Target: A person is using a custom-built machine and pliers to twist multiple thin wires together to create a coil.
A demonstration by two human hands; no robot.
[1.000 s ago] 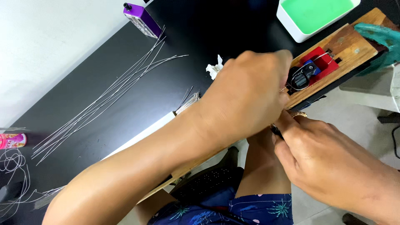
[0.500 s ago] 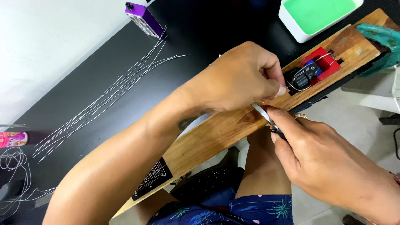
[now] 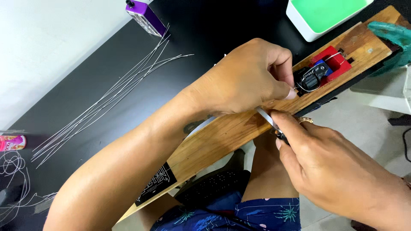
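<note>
1. Up close, the left hand (image 3: 248,79) lies across a long wooden board (image 3: 222,137), its thumb and fingertips pressed together on a thin wire (image 3: 305,89) beside a small black part (image 3: 311,79) set in the board.
2. That black part sits against a blue block (image 3: 322,67) and a red block (image 3: 333,60) near the board's far end (a strand of wire crosses the red one).
3. The right hand (image 3: 329,167) comes in from the lower right, its grip closed on a slim metal tool (image 3: 266,117) whose flat silver end touches the board just below the left hand.
4. The board runs diagonally over the edge of the black worktop (image 3: 107,68) and above the person's lap; a black printed label (image 3: 156,184) marks its near end.
5. A teal clamp (image 3: 391,36) grips the board's far end.
6. Elsewhere on the worktop: a sheaf of straight wires (image 3: 107,100), a purple box (image 3: 145,18), a white tray with a green inside (image 3: 325,15), and a tangle of loose wire (image 3: 15,171) at the left edge.
</note>
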